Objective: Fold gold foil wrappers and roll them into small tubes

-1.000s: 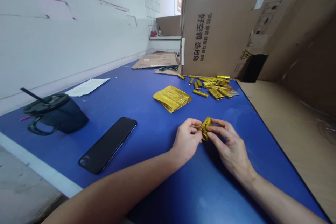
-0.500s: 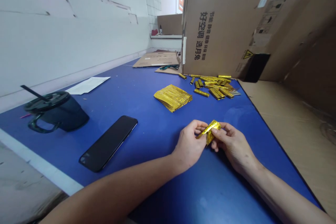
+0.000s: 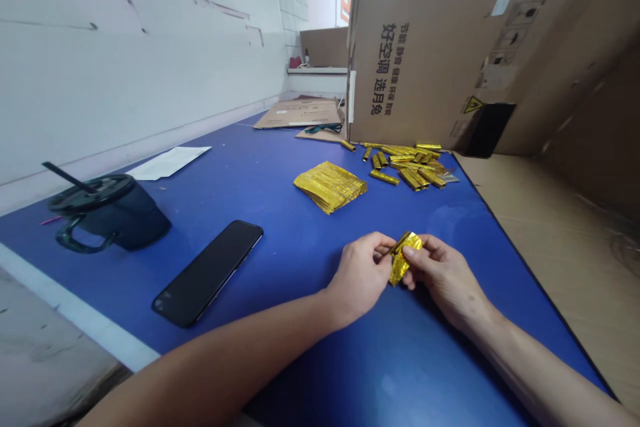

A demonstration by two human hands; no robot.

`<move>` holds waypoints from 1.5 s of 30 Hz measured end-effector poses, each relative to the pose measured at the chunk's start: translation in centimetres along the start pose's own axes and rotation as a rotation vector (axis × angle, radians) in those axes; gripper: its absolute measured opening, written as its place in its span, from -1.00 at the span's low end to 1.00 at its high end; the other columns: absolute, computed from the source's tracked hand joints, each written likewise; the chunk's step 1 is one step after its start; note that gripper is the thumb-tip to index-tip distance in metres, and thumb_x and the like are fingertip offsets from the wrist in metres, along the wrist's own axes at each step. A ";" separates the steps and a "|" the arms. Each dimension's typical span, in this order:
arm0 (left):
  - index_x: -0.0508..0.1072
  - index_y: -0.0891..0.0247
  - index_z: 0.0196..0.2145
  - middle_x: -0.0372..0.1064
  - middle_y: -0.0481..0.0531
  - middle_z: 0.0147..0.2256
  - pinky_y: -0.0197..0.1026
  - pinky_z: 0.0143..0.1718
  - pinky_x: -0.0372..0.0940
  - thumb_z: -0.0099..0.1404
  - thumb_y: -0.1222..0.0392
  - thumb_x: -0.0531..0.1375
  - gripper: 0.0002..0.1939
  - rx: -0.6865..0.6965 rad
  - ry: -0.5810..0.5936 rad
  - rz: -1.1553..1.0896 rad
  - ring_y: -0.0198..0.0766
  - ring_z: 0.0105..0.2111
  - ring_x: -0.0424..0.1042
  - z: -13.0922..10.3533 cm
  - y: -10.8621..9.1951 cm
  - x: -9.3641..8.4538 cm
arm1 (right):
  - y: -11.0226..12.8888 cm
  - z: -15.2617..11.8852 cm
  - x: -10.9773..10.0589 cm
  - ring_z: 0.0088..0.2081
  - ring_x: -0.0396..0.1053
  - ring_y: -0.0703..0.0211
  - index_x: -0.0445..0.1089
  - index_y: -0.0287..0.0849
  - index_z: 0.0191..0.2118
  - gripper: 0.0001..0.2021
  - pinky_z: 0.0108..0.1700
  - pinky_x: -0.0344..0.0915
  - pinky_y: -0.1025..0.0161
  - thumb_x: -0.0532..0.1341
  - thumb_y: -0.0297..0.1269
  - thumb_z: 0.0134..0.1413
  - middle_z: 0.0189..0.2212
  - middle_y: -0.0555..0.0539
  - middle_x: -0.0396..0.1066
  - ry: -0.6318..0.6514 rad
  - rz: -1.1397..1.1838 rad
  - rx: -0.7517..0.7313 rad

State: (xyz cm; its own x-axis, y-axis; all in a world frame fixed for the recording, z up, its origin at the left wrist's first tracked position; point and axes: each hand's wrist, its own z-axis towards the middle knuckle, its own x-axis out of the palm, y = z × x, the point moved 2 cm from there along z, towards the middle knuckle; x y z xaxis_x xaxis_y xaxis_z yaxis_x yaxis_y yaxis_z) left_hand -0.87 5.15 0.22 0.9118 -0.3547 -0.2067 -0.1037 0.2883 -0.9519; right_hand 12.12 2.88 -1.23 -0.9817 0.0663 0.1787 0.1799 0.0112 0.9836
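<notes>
Between my hands, above the blue table (image 3: 280,247), is a shiny gold foil piece (image 3: 401,268). My left hand (image 3: 361,275) pinches its left side, the fingertips partly hidden behind it. My right hand (image 3: 445,273) grips the right side, thumb on the front face and fingers behind. A flat stack of gold foil sheets (image 3: 330,185) lies beyond my left hand. Farther back, near the right edge, several narrow folded gold pieces (image 3: 413,178) lie in a loose pile.
A black phone (image 3: 207,273) and a dark mug with a straw (image 3: 120,213) are at the left. White paper (image 3: 170,163) lies near the wall. A large cardboard box (image 3: 430,53) stands behind the pile; flat cardboard (image 3: 300,113) lies at the back.
The gold foil between my hands has changed shape: its crossing strip has swung back, and more of the broad face shows, hanging lower. Both hands have hardly moved.
</notes>
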 end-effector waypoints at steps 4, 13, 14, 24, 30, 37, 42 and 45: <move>0.36 0.31 -0.30 0.38 -0.01 -0.47 -0.36 -0.42 0.28 0.16 0.34 0.04 -0.85 0.039 0.042 0.026 -0.38 -0.49 0.37 -0.2 -0.2 0.2 | 0.0 0.0 0.0 -0.69 0.27 0.31 0.25 -0.21 -0.38 -0.73 -0.65 0.20 0.36 0.28 -0.18 -0.18 -0.68 0.05 0.36 -0.004 0.006 0.003; 0.30 0.21 -0.07 0.35 0.04 -0.24 -0.27 -0.25 0.28 0.13 0.42 0.02 -0.61 0.163 0.082 0.182 -0.27 -0.27 0.34 -0.6 -0.3 0.5 | 0.3 0.1 0.0 -0.71 0.27 0.30 0.23 -0.20 -0.40 -0.73 -0.69 0.23 0.35 0.29 -0.21 -0.22 -0.66 0.05 0.37 -0.081 0.070 -0.001; 0.30 0.20 -0.07 0.35 0.04 -0.23 -0.28 -0.26 0.28 0.12 0.44 0.01 -0.59 0.156 0.086 0.173 -0.27 -0.26 0.34 -0.6 -0.3 0.6 | 0.3 0.1 0.0 -0.71 0.27 0.29 0.23 -0.20 -0.40 -0.73 -0.69 0.23 0.34 0.30 -0.21 -0.23 -0.66 0.06 0.37 -0.093 0.070 -0.006; 0.28 0.28 -0.11 0.39 0.03 -0.29 -0.33 -0.32 0.29 0.14 0.44 -0.03 -0.65 0.087 0.079 -0.015 -0.37 -0.38 0.37 -0.5 0.2 0.6 | 0.2 0.0 -0.1 -0.74 0.27 0.29 0.22 -0.20 -0.35 -0.69 -0.70 0.24 0.34 0.30 -0.21 -0.23 -0.70 0.09 0.35 -0.117 0.060 -0.026; 0.28 0.26 -0.10 0.37 0.02 -0.28 -0.31 -0.28 0.29 0.14 0.44 -0.02 -0.64 0.113 0.099 0.072 -0.32 -0.30 0.36 -0.8 -0.3 0.6 | 0.3 -0.1 -0.2 -0.74 0.28 0.28 0.21 -0.19 -0.37 -0.71 -0.71 0.24 0.34 0.29 -0.20 -0.21 -0.70 0.08 0.36 -0.142 0.052 -0.036; 0.28 0.26 -0.10 0.38 0.00 -0.33 -0.33 -0.29 0.28 0.13 0.47 -0.03 -0.63 0.146 0.107 0.116 -0.34 -0.33 0.36 -1.0 -0.5 0.7 | 0.2 0.0 -0.1 -0.76 0.26 0.27 0.18 -0.16 -0.36 -0.70 -0.73 0.24 0.33 0.28 -0.20 -0.22 -0.71 0.10 0.35 -0.186 -0.007 -0.073; 0.27 0.28 -0.08 0.37 0.03 -0.32 -0.34 -0.36 0.30 0.12 0.41 0.00 -0.63 0.117 0.144 0.075 -0.32 -0.35 0.37 -1.1 -0.7 0.8 | 0.3 -0.1 -0.2 -0.76 0.24 0.28 0.18 -0.12 -0.39 -0.72 -0.74 0.23 0.32 0.29 -0.22 -0.23 -0.72 0.12 0.32 -0.209 -0.036 -0.095; 0.30 0.29 -0.11 0.38 0.04 -0.33 -0.33 -0.37 0.30 0.13 0.36 0.03 -0.68 0.088 0.127 0.050 -0.31 -0.35 0.37 -1.1 -0.5 0.9 | 0.5 -0.1 -0.1 -0.75 0.25 0.27 0.18 -0.12 -0.40 -0.73 -0.73 0.23 0.31 0.28 -0.22 -0.23 -0.73 0.12 0.30 -0.211 -0.048 -0.092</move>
State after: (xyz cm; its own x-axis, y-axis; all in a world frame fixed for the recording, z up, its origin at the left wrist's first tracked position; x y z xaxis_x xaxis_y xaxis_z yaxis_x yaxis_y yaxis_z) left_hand -0.42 3.76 0.23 0.8485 -0.4457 -0.2852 -0.1073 0.3828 -0.9176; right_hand 12.25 2.77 -0.78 -0.9523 0.2750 0.1323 0.1173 -0.0705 0.9906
